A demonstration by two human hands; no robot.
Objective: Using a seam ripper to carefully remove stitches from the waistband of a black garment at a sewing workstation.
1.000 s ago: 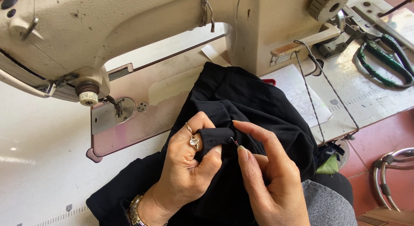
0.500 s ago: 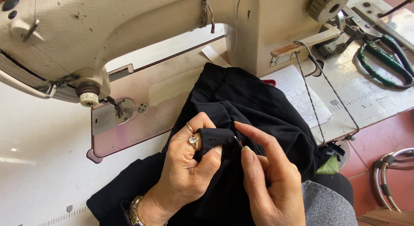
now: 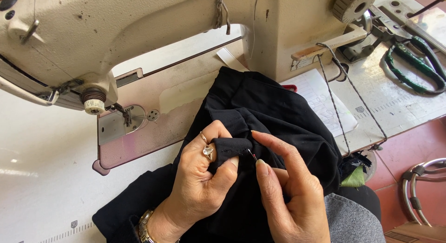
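Observation:
A black fabric piece is bunched on the sewing table in front of me. My left hand, wearing rings and a wrist bracelet, pinches a fold of the fabric between thumb and fingers. My right hand holds a small thin tool with a red tip against that fold, thumb and forefinger closed on it. The cream sewing machine arches over the table, and its needle and presser foot stand left of my hands.
A metal needle plate sits under the needle. Green-handled scissors lie at the right on the table. A printed paper sheet and a twisted cord lie right of the fabric. A metal chair frame stands over the red floor.
My right hand's fingers have shifted slightly at the fold, and the small red-tipped tool now shows between them. The left hand keeps its pinch on the fabric.

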